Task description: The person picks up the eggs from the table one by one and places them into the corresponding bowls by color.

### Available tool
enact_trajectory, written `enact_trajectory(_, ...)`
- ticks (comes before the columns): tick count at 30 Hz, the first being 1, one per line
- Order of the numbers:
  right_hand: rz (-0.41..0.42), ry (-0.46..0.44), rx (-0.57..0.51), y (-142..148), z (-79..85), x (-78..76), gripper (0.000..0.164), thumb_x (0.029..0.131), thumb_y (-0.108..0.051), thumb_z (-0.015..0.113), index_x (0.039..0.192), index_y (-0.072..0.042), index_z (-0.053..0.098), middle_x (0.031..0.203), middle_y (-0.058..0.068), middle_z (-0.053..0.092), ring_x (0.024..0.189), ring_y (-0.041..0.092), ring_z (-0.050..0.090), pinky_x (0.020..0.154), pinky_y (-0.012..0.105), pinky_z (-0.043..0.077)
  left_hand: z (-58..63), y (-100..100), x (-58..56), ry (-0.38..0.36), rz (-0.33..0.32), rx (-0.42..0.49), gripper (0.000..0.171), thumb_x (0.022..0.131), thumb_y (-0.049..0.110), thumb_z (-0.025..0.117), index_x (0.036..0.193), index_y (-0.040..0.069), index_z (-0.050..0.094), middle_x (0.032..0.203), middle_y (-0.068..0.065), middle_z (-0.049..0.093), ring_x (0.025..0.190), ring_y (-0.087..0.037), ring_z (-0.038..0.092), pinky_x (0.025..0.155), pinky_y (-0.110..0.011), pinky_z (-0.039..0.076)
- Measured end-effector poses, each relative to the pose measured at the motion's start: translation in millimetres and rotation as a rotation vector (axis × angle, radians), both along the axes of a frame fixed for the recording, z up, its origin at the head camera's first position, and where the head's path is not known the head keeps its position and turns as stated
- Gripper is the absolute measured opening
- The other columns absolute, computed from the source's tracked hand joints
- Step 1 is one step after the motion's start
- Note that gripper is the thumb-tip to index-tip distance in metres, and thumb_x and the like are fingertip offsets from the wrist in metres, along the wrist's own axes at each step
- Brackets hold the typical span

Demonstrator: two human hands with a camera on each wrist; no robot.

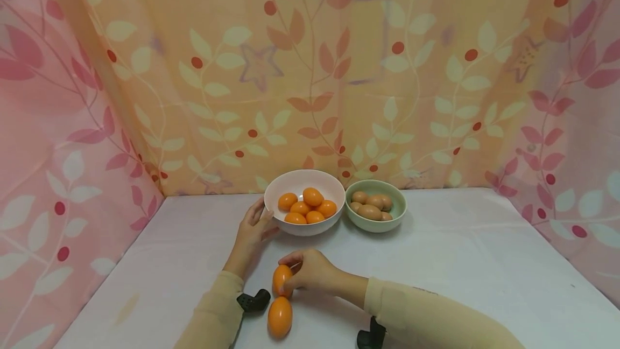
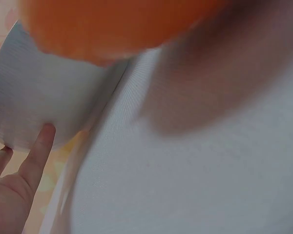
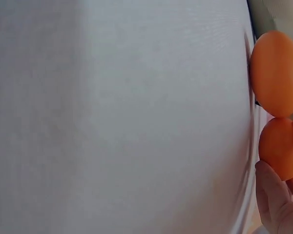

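Note:
My right hand pinches an orange egg between thumb and fingers, above or on the white tabletop. Directly in front of me, a second orange egg touches the pinched one. My left hand rests against the left outer side of a pale pink bowl, its fingers spread along the wall in the left wrist view. Several orange eggs lie in that bowl. An orange egg also looms large and blurred at the top of the left wrist view.
A smaller green bowl with several brown eggs stands right beside the pink bowl. Behind both hangs a patterned curtain. The white cloth covers the tabletop. A black wrist device sits by the left sleeve.

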State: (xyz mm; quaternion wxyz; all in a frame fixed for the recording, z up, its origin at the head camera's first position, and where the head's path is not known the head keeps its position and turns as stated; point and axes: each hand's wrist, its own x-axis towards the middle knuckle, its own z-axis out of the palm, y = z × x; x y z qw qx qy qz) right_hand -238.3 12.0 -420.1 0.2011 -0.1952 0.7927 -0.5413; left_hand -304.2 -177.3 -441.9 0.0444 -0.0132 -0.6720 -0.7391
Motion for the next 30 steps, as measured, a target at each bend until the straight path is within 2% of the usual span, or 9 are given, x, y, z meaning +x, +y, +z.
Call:
enact_trajectory(3,0.009,0.062,0.002,2,4.3,-0.9,0.051,0.067,-0.004,0.085,0.116,-0.001,0.072,0.104,0.006,0.076,0.086,0.01,0.066,0.072,0.017,0.056,0.0,1,-0.1,-0.004,0.009,0.01,0.058,0.103,0.02,0.054,0.155,0.013,0.031,0.163,-0.01,0.029,0.137,-0.037,0.047,0.1,-0.047,0.056)
enact_trajectory(7,0.016,0.137,0.002,6,15.5,-5.5,0.055,0.069,-0.009,0.087,0.121,-0.002,0.071,0.108,0.006,0.076,0.095,0.012,0.068,0.081,0.017,0.056,-0.1,2,-0.8,-0.005,0.019,0.009,0.057,0.103,0.018,0.055,0.155,0.012,0.031,0.163,-0.01,0.03,0.137,-0.037,0.048,0.099,-0.046,0.056)
enact_trajectory(11,0.008,0.127,-0.014,9,31.1,-11.1,0.052,0.072,-0.015,0.087,0.121,-0.009,0.072,0.111,0.003,0.075,0.098,0.012,0.066,0.085,0.021,0.056,0.5,2,-0.7,-0.001,0.018,-0.002,0.057,0.104,0.018,0.053,0.155,0.012,0.031,0.163,-0.01,0.03,0.137,-0.037,0.048,0.101,-0.048,0.054)
enact_trajectory(14,0.006,0.094,-0.048,11,42.5,-15.1,0.051,0.074,-0.015,0.085,0.123,-0.009,0.071,0.115,0.003,0.073,0.098,0.012,0.065,0.085,0.022,0.057,0.7,1,-0.2,-0.003,0.015,-0.013,0.057,0.104,0.019,0.054,0.156,0.012,0.031,0.163,-0.01,0.03,0.137,-0.038,0.048,0.102,-0.047,0.054)
enact_trajectory(20,-0.065,0.122,-0.081,13,58.2,-30.8,0.05,0.078,-0.014,0.083,0.125,-0.006,0.069,0.119,0.008,0.072,0.096,0.013,0.066,0.086,0.023,0.058,2.2,0,0.4,-0.008,0.014,0.016,0.056,0.103,0.018,0.055,0.154,0.014,0.033,0.162,-0.009,0.033,0.139,-0.034,0.047,0.1,-0.044,0.056)
enact_trajectory(26,-0.169,0.143,-0.046,13,65.4,-48.4,0.05,0.077,-0.02,0.085,0.124,-0.012,0.071,0.115,0.006,0.073,0.098,0.014,0.065,0.089,0.024,0.057,1.2,0,0.3,-0.016,0.007,0.018,0.058,0.103,0.02,0.055,0.156,0.014,0.03,0.164,-0.007,0.028,0.141,-0.033,0.044,0.102,-0.051,0.053)
enact_trajectory(30,-0.203,0.119,-0.068,11,67.6,-59.6,0.048,0.076,-0.02,0.086,0.122,-0.014,0.072,0.114,0.006,0.074,0.099,0.015,0.067,0.089,0.025,0.059,0.2,1,0.5,-0.023,0.012,0.008,0.058,0.102,0.022,0.056,0.155,0.017,0.032,0.164,-0.004,0.029,0.138,-0.029,0.047,0.101,-0.049,0.055)
